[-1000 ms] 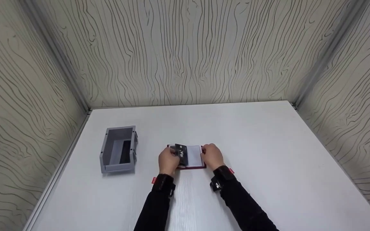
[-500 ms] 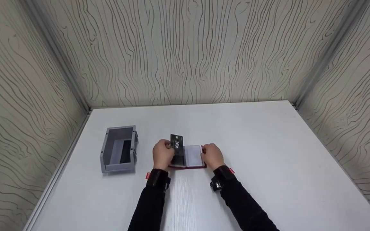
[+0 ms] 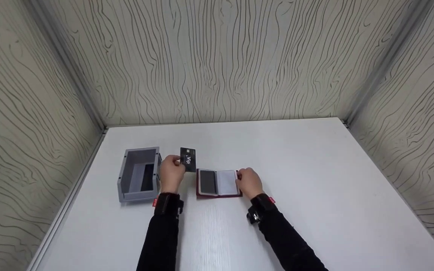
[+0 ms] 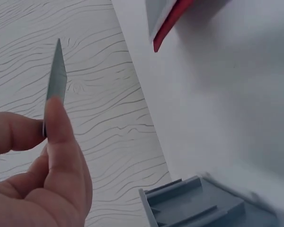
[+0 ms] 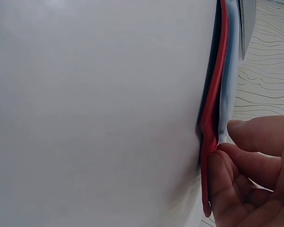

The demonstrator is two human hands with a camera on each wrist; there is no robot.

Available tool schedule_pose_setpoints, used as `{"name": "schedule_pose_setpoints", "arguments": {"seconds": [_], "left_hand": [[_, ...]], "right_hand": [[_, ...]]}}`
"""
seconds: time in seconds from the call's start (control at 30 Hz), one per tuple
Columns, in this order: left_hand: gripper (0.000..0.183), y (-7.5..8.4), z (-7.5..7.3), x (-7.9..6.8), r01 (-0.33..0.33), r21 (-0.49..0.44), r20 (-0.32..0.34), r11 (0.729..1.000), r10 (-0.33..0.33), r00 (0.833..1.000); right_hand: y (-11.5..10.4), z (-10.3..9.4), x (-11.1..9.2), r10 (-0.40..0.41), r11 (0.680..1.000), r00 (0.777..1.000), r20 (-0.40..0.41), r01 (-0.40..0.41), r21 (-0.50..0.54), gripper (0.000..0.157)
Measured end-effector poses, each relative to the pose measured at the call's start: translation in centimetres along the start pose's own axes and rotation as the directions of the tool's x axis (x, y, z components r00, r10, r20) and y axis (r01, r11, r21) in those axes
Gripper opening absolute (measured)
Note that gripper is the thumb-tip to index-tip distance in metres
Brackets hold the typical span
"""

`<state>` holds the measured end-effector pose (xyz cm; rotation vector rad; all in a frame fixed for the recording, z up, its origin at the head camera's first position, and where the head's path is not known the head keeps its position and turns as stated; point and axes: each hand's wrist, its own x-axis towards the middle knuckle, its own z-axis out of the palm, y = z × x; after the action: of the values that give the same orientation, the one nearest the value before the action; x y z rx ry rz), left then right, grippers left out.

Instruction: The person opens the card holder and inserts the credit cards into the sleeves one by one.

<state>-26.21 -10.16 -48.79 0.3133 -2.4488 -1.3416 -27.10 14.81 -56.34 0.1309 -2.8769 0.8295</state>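
I have the black card (image 3: 189, 160) in the left hand (image 3: 171, 174), pinched by its near left edge between thumb and curled fingers, the gap between them no more than the card's thickness. Most of it juts out to the right of those fingertips and beyond them, its long axis running away from me, its "Vip" face towards my head view. The left wrist view catches it almost edge-on, held up off the table (image 3: 296, 226).

The relation I judge to matter is that the card sits between two things, with the left hand by far the nearer to it. Just beside the left hand, on its outer side, is the grey bin (image 3: 138, 197), its length also running away from me; I cannot tell whether they touch. A dark strip (image 3: 147, 177) lies inside, too unclear to name.

On the left hand's other side, between both hands, the red card holder (image 3: 217, 183) lies unfolded, its fold parallel to the card's long axis. My right hand (image 3: 250, 183) has its fingers bent in at the holder's right edge, gripping the red cover, well apart from the card.
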Motion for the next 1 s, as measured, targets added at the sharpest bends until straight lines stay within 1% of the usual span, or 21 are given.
{"name": "schedule_pose_setpoints", "arguments": {"seconds": [0.2,0.3,0.4,0.47,0.57,0.63,0.7,0.77,0.83,0.9,1.0], "left_hand": [[0.029,-0.9,-2.2,1.0,0.021,-0.028,-0.072,0.999,-0.023,0.997],[0.029,-1.5,-3.3,1.5,0.041,-0.048,-0.114,0.998,-0.046,0.992],[0.03,-2.1,-4.4,2.0,0.074,-0.086,-0.15,0.994,-0.086,0.985],[0.031,-2.6,-5.0,2.2,0.09,-0.104,-0.19,0.99,-0.109,0.976],[0.031,-3.2,-5.8,2.5,0.118,-0.117,-0.259,0.986,-0.145,0.955],[0.031,-3.8,-6.2,2.6,0.12,-0.104,-0.31,0.987,-0.146,0.939],[0.031,-4.4,-6.7,2.7,0.131,-0.096,-0.339,0.987,-0.156,0.928],[0.03,-5.0,-7.0,2.7,0.139,-0.084,-0.355,0.987,-0.16,0.921],[0.029,-5.6,-7.3,2.7,0.156,-0.077,-0.356,0.985,-0.173,0.918],[0.029,-6.2,-7.4,2.6,0.175,-0.068,-0.349,0.982,-0.188,0.918],[0.029,-7.0,-7.3,2.5,0.203,-0.039,-0.321,0.978,-0.205,0.925]], "right_hand": [[0.0,0.0,-0.1,0.004,1.0,1.0,-0.007,-0.004,-0.004,0.019],[0.1,0.1,-0.1,0.012,1.0,1.0,-0.006,-0.012,-0.002,0.019],[0.1,0.1,0.0,0.012,1.0,1.0,-0.005,-0.012,0.003,0.019],[0.1,0.0,-0.1,0.008,1.0,1.0,-0.003,-0.008,0.005,0.018],[0.0,-0.1,-0.2,0.003,1.0,1.0,0.002,-0.003,0.004,0.018],[0.0,-0.1,-0.2,-0.002,1.0,1.0,0.004,0.002,-0.001,0.019],[0.0,-0.1,-0.1,-0.004,1.0,1.0,0.004,0.004,-0.004,0.019],[0.0,-0.1,-0.1,-0.002,1.0,1.0,0.006,0.002,-0.005,0.02],[0.0,-0.1,-0.1,0.004,1.0,1.0,0.01,-0.004,-0.004,0.02],[0.0,-0.1,-0.1,0.012,1.0,1.0,0.012,-0.012,-0.002,0.021],[0.0,0.0,-0.2,0.016,1.0,1.0,0.009,-0.017,0.001,0.021]]}}
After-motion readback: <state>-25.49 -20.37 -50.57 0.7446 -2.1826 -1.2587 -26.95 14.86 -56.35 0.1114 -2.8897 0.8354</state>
